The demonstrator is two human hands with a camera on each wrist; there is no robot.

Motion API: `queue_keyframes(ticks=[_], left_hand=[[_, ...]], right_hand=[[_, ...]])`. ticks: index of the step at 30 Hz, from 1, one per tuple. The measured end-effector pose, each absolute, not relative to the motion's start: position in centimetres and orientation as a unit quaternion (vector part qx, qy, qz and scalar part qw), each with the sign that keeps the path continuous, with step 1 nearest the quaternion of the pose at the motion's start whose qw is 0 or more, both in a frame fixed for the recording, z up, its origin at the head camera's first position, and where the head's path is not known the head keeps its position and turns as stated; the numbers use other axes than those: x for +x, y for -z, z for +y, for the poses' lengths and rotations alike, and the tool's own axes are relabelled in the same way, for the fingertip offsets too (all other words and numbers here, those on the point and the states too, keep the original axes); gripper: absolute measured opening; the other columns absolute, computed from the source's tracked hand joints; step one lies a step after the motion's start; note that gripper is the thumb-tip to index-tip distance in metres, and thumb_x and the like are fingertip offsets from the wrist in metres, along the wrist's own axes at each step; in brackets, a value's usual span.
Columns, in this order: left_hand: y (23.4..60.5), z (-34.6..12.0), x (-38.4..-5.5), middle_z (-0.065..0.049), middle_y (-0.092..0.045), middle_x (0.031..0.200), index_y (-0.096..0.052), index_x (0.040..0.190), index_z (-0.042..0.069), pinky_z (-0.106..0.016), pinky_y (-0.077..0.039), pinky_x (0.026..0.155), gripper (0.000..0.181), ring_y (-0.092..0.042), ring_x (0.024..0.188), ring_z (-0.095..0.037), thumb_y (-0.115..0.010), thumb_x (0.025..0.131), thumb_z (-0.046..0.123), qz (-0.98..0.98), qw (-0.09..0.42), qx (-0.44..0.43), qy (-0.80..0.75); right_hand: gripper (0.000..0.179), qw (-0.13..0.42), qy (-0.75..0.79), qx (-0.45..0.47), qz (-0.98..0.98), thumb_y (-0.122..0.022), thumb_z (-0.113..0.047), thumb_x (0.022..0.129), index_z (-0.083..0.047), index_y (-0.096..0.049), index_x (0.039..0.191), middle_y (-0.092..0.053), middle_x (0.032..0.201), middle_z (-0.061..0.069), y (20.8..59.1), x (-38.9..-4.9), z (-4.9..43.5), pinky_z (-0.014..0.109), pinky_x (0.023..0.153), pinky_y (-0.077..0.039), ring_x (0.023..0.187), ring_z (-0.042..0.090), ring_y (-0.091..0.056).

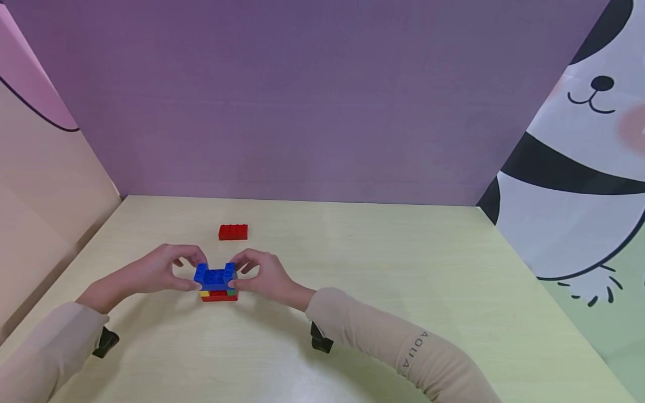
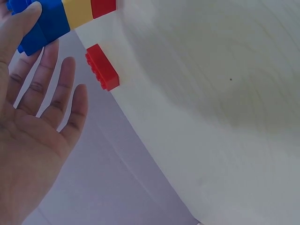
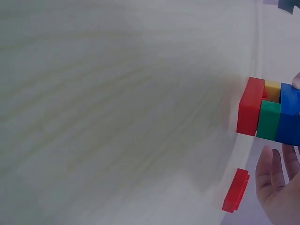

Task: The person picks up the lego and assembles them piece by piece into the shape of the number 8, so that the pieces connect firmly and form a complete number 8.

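A blue brick [image 1: 215, 279] with a raised blue piece at each end tops a small stack of toy building bricks. My left hand [image 1: 171, 270] pinches its left end between thumb and index finger, the other fingers spread loosely behind. At the right end, my right hand [image 1: 267, 277] pinches it the same way. Under the blue sit a yellow brick [image 2: 78, 11] on the left and a green brick [image 3: 268, 121] on the right. A long red brick [image 1: 219, 298] forms the bottom layer, partly hidden from above by the blue.
Behind the stack, a loose red brick [image 1: 233, 232] lies on the pale wooden table [image 1: 403, 291]. A purple panel [image 1: 312, 101] rises at the table's back edge. Printed side panels flank it, with a cartoon bear on the right one [image 1: 579, 162].
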State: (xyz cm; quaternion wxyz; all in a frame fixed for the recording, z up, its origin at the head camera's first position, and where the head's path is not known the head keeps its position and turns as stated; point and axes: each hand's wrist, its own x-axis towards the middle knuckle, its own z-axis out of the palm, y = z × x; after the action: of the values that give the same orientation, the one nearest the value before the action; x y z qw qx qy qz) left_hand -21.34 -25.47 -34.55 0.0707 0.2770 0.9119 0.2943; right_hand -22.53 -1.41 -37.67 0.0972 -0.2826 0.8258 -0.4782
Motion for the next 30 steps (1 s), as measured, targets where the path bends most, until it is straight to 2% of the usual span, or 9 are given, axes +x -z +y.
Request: queue_keyframes(ticks=[13, 18, 30], left_hand=[[34.4, -25.6, -21.9, 0.005, -0.061, 0.093, -0.055, 0.100, 0.016, -0.043, -0.047, 0.076, 0.036, -0.055, 0.095, -0.021, -0.075, 0.074, 0.032, 0.906, 0.118, 0.279, -0.297], [34.1, -25.7, -22.0, 0.003, -0.061, 0.095, -0.054, 0.102, 0.015, -0.045, -0.047, 0.077, 0.037, -0.055, 0.097, -0.022, -0.073, 0.075, 0.032, 0.901, 0.137, 0.284, -0.298], [33.3, -26.1, -22.1, 0.002, -0.061, 0.103, -0.056, 0.107, 0.014, -0.045, -0.047, 0.079, 0.039, -0.054, 0.102, -0.029, -0.072, 0.077, 0.033, 0.903, 0.134, 0.281, -0.297]], right_hand=[[0.035, 0.099, 0.480, -0.282, 0.825, -0.072, -0.017, 0.078, -0.011, -0.059, 0.111, -0.064, 0.106, 0.002, 37.7, -22.4, -1.4, 0.015, 0.069, -0.047, 0.094, 0.019, -0.060], [0.035, 0.101, 0.479, -0.282, 0.825, -0.072, -0.018, 0.079, -0.011, -0.059, 0.111, -0.064, 0.106, 0.001, 37.8, -22.5, -1.4, 0.015, 0.069, -0.047, 0.094, 0.018, -0.060], [0.035, 0.104, 0.476, -0.284, 0.826, -0.071, -0.017, 0.079, -0.011, -0.059, 0.111, -0.063, 0.107, 0.002, 37.6, -22.5, -1.4, 0.015, 0.069, -0.048, 0.095, 0.019, -0.059]])
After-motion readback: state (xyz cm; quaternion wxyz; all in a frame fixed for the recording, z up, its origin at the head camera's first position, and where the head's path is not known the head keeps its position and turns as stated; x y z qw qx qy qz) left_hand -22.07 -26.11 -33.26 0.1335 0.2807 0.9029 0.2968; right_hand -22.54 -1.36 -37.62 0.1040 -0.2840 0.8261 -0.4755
